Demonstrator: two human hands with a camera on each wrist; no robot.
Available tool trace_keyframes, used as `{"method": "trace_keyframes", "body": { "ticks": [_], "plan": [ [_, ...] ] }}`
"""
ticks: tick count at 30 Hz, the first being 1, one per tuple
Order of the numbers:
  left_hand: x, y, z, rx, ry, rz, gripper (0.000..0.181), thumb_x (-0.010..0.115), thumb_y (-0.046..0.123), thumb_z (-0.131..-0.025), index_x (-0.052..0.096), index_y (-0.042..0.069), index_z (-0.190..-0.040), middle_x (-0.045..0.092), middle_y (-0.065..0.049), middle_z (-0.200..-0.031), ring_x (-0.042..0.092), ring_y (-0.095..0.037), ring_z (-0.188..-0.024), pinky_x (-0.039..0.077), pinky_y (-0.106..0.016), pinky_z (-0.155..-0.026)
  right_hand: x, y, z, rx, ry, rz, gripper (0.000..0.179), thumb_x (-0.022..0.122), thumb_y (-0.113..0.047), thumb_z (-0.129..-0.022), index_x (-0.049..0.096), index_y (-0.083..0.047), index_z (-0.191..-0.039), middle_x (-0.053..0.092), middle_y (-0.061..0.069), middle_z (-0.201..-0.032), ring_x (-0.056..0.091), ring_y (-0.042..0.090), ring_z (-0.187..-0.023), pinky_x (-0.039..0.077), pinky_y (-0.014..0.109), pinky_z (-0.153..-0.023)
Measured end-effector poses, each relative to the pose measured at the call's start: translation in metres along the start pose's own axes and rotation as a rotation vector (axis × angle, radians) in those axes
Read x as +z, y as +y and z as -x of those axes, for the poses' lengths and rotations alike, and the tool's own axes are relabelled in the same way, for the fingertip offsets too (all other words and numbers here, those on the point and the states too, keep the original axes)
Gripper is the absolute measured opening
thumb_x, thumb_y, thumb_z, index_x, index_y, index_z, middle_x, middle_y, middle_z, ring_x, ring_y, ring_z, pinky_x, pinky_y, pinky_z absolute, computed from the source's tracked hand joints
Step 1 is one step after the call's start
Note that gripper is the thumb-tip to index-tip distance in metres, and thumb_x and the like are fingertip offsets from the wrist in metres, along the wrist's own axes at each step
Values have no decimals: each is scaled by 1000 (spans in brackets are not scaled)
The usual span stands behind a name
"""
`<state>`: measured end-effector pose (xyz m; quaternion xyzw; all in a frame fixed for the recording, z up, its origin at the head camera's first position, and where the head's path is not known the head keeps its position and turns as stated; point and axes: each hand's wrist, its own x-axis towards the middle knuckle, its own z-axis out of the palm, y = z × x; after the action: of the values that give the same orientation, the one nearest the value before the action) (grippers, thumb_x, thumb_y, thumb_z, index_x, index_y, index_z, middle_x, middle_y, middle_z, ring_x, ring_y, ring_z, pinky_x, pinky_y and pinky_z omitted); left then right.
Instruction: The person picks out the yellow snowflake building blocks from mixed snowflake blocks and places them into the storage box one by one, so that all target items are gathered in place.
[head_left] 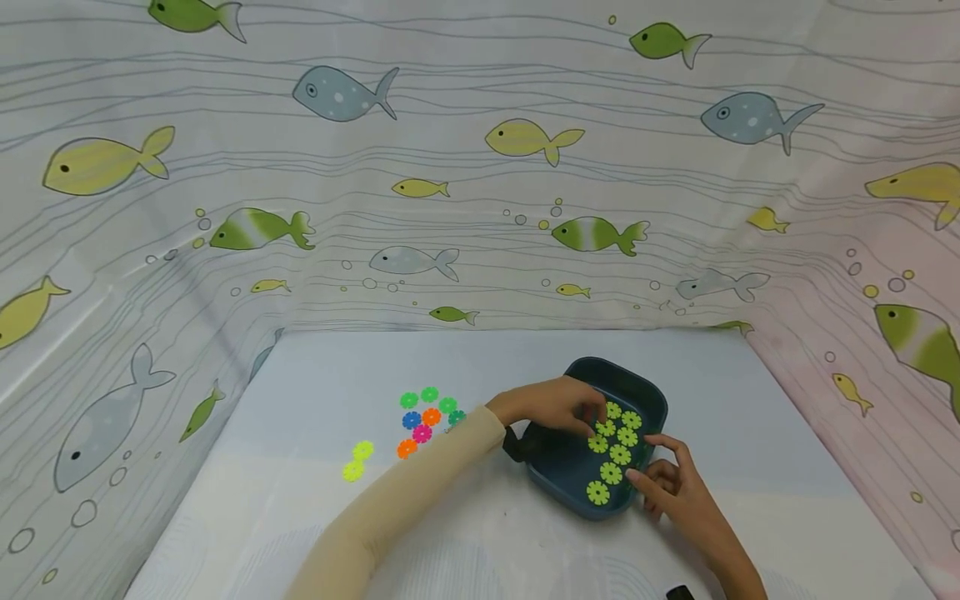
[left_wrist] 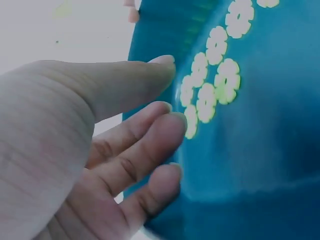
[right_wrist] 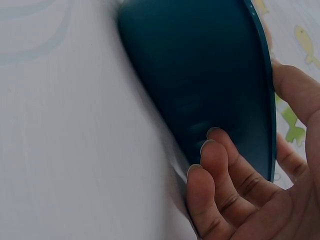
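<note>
A dark teal tray (head_left: 555, 475) stands on the table, holding several yellow-green, flower-shaped notched discs (head_left: 627, 437) near its right side. Over the tray's inside, my left hand (head_left: 558, 404) reaches in from the left, fingers loosely bent. The left wrist view shows a gap between thumb and fingers with nothing in it; the fingertips are close to the flower discs (left_wrist: 206, 102). At the right edge, my right hand (head_left: 678, 492) grips the tray: the right wrist view has its fingertips (right_wrist: 214, 157) against the outer wall and the thumb at the rim.
Left of the tray lies a loose group of green discs (head_left: 408, 401), a blue disc (head_left: 411, 420), a pink disc (head_left: 422, 433) and orange discs (head_left: 407, 449). Two yellow discs (head_left: 352, 472) lie farther left. A fish-patterned curtain (head_left: 480, 208) surrounds the table's back and sides.
</note>
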<state>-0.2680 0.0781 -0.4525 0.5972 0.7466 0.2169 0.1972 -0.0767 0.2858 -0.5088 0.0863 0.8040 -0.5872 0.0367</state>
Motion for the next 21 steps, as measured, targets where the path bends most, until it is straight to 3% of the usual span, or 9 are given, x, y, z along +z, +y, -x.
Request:
{"method": "trace_keyframes", "body": {
  "ticks": [11, 16, 21],
  "plan": [
    [-10, -5, 40, 4, 99, 67, 26, 70, 24, -101, 68, 11, -123, 65, 8, -105, 60, -2, -80, 51, -17, -73, 2, 0, 0, 12, 4, -12, 72, 73, -30, -98, 26, -23, -151, 64, 16, -96, 62, 31, -70, 56, 39, -62],
    [-13, -9, 60, -17, 166, 117, 24, 69, 23, -101, 69, 9, -121, 65, 8, -100, 60, -6, -75, 52, -20, -70, 2, 4, -2, 9, 14, -14, 72, 74, -30, -97, 26, -25, -150, 63, 16, -95, 62, 30, -69, 56, 38, -62],
    [-11, -15, 82, -62, 191, 135, 23, 69, 24, -101, 70, 10, -120, 66, 9, -98, 61, -8, -76, 53, -22, -71, 3, 2, -1, 2, 10, -13, 72, 74, -29, -97, 26, -24, -150, 63, 16, -94, 61, 29, -69, 56, 38, -61]
  ]
}}
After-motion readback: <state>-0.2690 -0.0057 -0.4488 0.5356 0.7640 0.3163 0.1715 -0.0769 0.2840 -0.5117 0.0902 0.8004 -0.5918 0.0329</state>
